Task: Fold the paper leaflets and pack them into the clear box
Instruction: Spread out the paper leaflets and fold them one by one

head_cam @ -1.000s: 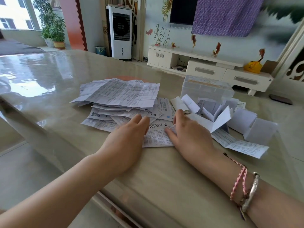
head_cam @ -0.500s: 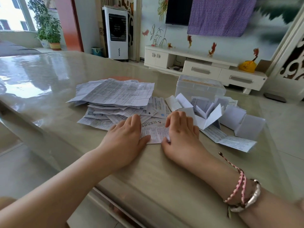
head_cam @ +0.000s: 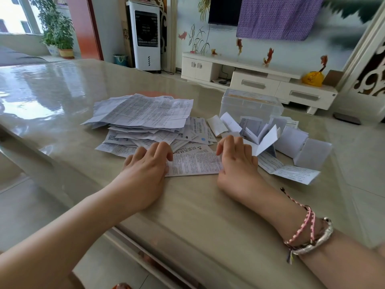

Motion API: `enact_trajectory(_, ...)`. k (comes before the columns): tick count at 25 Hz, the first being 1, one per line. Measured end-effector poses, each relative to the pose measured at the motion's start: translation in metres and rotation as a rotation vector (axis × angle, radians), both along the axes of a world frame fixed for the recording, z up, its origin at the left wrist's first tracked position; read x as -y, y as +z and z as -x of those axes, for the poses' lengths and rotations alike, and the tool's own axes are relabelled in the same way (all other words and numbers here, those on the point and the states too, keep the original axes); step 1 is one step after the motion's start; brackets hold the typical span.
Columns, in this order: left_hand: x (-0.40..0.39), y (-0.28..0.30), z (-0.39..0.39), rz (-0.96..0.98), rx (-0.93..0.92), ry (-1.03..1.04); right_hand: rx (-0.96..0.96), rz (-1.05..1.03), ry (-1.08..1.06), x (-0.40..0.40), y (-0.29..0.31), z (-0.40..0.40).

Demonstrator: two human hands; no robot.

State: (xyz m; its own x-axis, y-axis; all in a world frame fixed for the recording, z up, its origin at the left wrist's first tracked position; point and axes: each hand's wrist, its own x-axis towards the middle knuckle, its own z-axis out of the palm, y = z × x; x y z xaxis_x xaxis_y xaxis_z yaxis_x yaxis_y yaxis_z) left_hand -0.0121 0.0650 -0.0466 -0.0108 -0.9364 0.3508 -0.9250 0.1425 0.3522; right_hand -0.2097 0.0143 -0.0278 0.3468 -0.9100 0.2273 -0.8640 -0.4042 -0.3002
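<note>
Two hands (head_cam: 145, 170), one clear box (head_cam: 251, 105)
</note>
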Motion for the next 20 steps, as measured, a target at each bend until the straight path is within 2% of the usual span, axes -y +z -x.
enact_trajectory(6,-0.004,-0.003,-0.017,0.025,0.042,-0.087,-0.044,0.089,0.081,0.0,-0.003,0.001)
enact_trajectory(10,-0.012,0.0,-0.02,0.0,0.017,-0.137,-0.035,0.107,0.224,0.002,-0.005,0.003)
enact_trajectory(14,-0.011,0.004,-0.027,-0.05,-0.12,-0.181,0.081,0.074,0.372,0.004,0.003,0.012)
enact_trajectory(17,-0.007,0.008,-0.034,-0.02,-0.318,-0.16,-0.076,-0.03,0.465,0.004,0.009,0.02)
enact_trajectory(20,-0.006,0.01,-0.034,0.004,-0.31,-0.146,-0.136,0.072,0.502,0.003,0.013,0.02)
